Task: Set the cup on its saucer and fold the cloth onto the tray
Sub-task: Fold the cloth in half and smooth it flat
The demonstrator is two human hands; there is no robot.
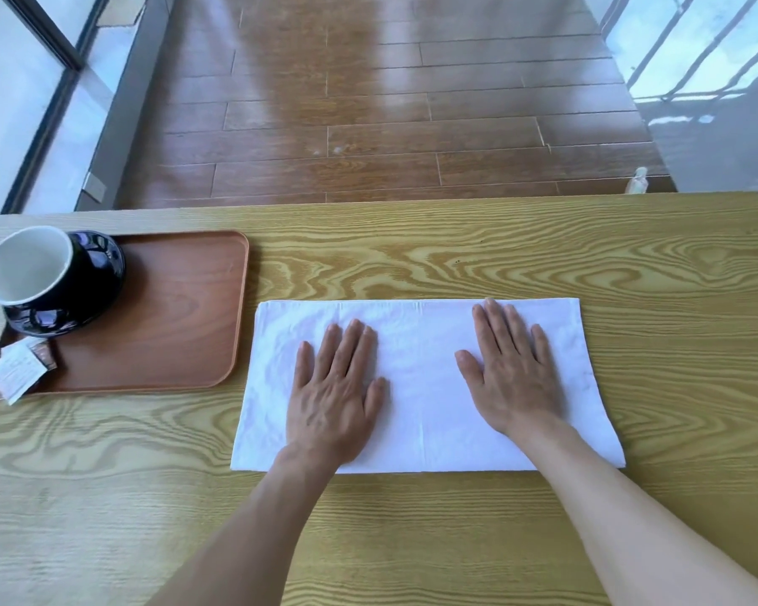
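A white cloth [425, 378] lies folded into a long rectangle on the wooden table, right of the tray. My left hand [335, 395] rests flat on its left half, fingers spread. On its right half my right hand [510, 371] lies flat the same way. Neither hand holds anything. The brown tray [180, 317] sits at the table's left. A black cup with a white inside [31, 273] stands on a black saucer [101, 264] in the tray's far left corner.
Small paper packets [16, 373] lie at the tray's near left corner, partly over its rim. The yellow-grained table [543, 264] ends at its far edge above a wooden floor. A small bottle [637, 179] stands past the far right edge.
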